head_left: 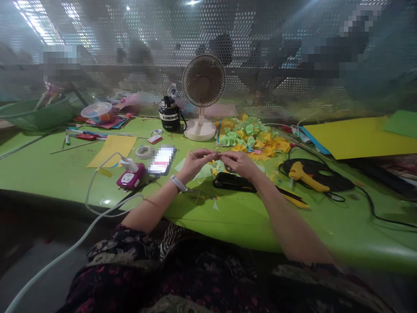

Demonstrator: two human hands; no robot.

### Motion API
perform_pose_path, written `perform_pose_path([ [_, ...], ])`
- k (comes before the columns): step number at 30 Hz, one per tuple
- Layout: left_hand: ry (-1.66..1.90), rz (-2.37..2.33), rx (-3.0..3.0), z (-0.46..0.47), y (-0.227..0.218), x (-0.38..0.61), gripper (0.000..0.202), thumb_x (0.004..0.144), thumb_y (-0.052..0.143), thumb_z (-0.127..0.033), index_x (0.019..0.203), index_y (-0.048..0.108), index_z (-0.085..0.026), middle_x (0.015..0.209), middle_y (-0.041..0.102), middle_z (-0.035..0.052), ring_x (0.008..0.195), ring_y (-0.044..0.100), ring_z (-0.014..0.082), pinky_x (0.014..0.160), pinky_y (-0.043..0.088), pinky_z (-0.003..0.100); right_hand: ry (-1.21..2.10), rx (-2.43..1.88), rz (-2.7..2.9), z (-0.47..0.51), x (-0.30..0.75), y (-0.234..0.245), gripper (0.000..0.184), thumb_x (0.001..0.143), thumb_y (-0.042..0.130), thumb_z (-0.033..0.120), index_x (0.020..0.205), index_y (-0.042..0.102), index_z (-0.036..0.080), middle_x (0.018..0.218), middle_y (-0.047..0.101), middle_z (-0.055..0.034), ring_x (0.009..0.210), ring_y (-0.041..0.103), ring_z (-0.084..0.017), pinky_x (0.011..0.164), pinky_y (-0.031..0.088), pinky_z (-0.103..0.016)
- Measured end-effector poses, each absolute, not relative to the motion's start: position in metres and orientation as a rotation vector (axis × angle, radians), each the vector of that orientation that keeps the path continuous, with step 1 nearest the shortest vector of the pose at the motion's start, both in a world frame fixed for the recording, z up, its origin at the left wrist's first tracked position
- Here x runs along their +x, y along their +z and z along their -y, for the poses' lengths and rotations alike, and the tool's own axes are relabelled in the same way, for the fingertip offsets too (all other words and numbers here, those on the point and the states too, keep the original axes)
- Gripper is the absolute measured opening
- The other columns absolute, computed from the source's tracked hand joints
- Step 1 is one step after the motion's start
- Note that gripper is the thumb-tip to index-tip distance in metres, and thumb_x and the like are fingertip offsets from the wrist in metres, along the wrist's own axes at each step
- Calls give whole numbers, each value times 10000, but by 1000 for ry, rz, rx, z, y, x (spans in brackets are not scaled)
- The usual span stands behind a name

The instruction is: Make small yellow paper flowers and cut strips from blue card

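Left of centre in the frame, a yellow sheet (114, 148) lies flat, apparently unworked. At the centre, the left hand (199, 160) has its thumb and fingers pinched together, seemingly on a small piece (213, 152) too tiny to make out, so probably unfinished; the right hand (239, 163) meets it there, its fingertips also closed. Right of centre, a heap of green and yellow paper flowers (249, 135) looks already shaped. At far right, a large yellow sheet (361, 135) seems uncut.
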State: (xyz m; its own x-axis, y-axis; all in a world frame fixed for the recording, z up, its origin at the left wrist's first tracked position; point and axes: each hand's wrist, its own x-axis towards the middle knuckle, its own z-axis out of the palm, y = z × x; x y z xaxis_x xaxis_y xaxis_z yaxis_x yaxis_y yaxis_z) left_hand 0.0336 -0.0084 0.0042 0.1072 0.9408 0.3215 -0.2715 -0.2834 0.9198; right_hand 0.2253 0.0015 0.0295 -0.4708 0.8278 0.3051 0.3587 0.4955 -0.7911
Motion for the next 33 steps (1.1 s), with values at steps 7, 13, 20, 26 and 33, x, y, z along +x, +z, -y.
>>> perform_pose_path([
  [7, 1413, -736, 1279, 6, 2, 34, 354, 591, 897, -514, 745, 798, -210, 806, 769, 42, 753, 679, 161, 780, 541, 342, 939, -943, 2041, 0, 224, 30, 407, 846, 596, 553, 853, 748, 176, 617, 559, 2, 589, 491, -143, 556, 390, -287],
  [13, 1416, -747, 1246, 7, 1, 35, 349, 586, 903, -499, 774, 810, -221, 796, 774, 39, 737, 673, 152, 762, 536, 327, 1031, -955, 2036, -3, 223, 25, 419, 855, 579, 575, 794, 700, 178, 601, 517, 17, 534, 452, -123, 497, 365, -268],
  [20, 1528, -799, 1153, 0, -3, 33, 314, 606, 899, -465, 743, 789, -204, 733, 740, 14, 704, 637, 127, 726, 491, 293, 762, -984, 2021, 6, 211, 27, 361, 876, 626, 502, 1014, 707, 178, 887, 717, -70, 723, 619, -182, 671, 487, -315],
  [26, 1614, -768, 1069, -1, 0, 33, 337, 592, 914, -467, 662, 742, -185, 611, 648, -26, 604, 552, 76, 636, 443, 237, 411, -921, 1913, 6, 202, 17, 287, 931, 600, 471, 987, 680, 202, 999, 723, -102, 904, 671, -235, 814, 520, -358],
  [33, 1654, -789, 1098, 4, 2, 36, 348, 592, 920, -456, 668, 746, -165, 630, 664, -2, 608, 553, 88, 634, 441, 246, 359, -877, 1908, -3, 203, 7, 459, 990, 436, 609, 929, 686, 229, 882, 716, -81, 814, 670, -238, 774, 536, -379],
])
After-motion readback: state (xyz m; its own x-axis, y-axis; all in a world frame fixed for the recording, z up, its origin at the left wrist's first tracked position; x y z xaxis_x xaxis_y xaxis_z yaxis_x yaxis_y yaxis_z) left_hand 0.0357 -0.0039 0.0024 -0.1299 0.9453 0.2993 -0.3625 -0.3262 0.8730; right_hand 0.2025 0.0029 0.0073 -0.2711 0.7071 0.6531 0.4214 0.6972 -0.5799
